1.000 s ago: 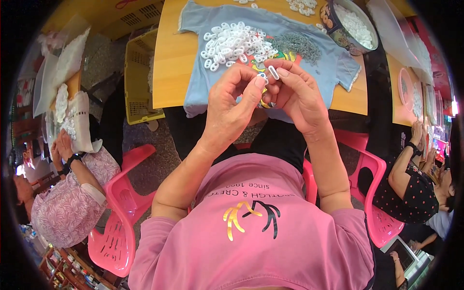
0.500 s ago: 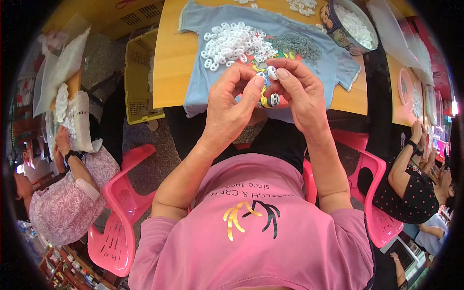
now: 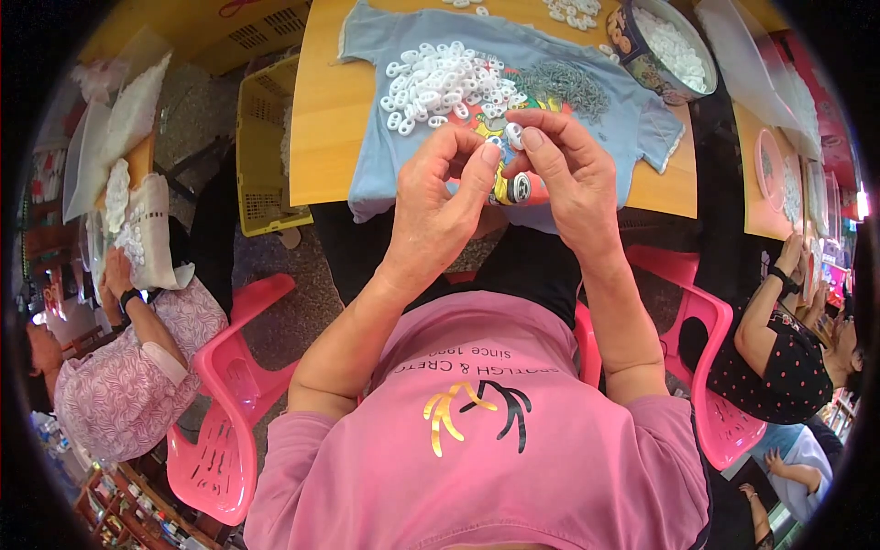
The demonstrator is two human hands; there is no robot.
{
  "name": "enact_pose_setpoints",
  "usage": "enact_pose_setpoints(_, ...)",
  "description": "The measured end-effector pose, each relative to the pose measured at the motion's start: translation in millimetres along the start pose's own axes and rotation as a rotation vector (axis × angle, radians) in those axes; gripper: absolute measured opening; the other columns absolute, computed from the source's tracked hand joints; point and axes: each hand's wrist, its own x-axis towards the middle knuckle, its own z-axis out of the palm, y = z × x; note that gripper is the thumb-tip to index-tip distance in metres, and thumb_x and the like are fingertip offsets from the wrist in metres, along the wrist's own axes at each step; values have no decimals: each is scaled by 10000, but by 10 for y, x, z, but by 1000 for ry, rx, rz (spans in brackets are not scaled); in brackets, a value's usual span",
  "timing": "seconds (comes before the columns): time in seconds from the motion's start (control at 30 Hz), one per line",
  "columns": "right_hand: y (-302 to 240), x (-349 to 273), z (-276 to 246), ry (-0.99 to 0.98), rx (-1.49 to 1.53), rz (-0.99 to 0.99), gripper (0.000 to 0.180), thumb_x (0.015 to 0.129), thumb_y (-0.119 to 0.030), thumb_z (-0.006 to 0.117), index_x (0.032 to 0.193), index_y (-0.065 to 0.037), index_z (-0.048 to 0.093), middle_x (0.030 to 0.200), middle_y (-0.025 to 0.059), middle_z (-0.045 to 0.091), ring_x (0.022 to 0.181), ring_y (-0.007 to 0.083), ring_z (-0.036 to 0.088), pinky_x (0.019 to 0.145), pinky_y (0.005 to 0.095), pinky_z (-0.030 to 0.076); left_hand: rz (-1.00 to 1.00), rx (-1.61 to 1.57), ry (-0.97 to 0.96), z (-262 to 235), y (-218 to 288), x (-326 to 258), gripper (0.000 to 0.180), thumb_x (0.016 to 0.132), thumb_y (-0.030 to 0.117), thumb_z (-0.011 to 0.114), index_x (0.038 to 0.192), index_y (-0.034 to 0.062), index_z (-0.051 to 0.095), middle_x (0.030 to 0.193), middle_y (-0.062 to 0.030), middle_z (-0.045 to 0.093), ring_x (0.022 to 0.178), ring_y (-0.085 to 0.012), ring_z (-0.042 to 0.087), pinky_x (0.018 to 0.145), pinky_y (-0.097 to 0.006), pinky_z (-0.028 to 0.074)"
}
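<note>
White plastic oval (image 3: 514,137), pinched in the right hand (image 3: 576,183); at its nine o'clock, the left hand (image 3: 433,197) clamps another white piece (image 3: 495,143), partly hidden. A slack pinch could drop either onto the rumpled blue T-shirt (image 3: 374,170). Eleven o'clock, smooth two-holed ovals (image 3: 447,84) heaped; one o'clock, spindly grey pieces (image 3: 570,89) tangled!

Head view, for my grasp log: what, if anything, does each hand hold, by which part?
Right hand: white oval piece, by its side; left hand: another white piece, held part hidden.
</note>
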Motion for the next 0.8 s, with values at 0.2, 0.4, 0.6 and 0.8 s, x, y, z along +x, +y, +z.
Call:
enact_pose_setpoints(0.2, 8, 6, -4, -10, -105, -62, 221, 961, -94, 552, 1138, 29, 604, 1060, 73, 649, 763, 107, 616, 714, 228, 495, 35, 43, 13, -13, -67, 15, 168, 919, 144, 613, 874, -12, 568, 764, -36, 588, 674, -81, 529, 618, -251, 445)
enact_pose_setpoints(0.4, 7, 33, -45, -36, -109, -49, 217, 960, -87, 553, 1138, 26, 604, 1074, 75, 649, 766, 108, 617, 709, 229, 500, 28, 56, -74, -52, -24, 46, 169, 920, 145, 614, 880, -14, 574, 749, -29, 588, 668, -75, 531, 625, -243, 440)
enact_pose_setpoints(0.6, 22, 3, 9, 4, -91, -14, 216, 956, -83, 558, 1139, 24, 601, 1083, 79, 648, 767, 101, 618, 704, 230, 508, -16, 3, -36, -45, -65, 57, 168, 924, 151, 612, 891, -11, 577, 757, -17, 588, 678, -66, 534, 629, -237, 437)
enact_pose_setpoints(0.8, 44, -9, 28, 5, -92, -11, 223, 955, -88, 565, 1145, 24, 598, 1091, 83, 649, 775, 105, 624, 718, 239, 519, -13, -4, -30, -23, -53, 34, 175, 930, 161, 608, 888, -3, 567, 771, -4, 570, 664, -53, 505, 612, -222, 430)
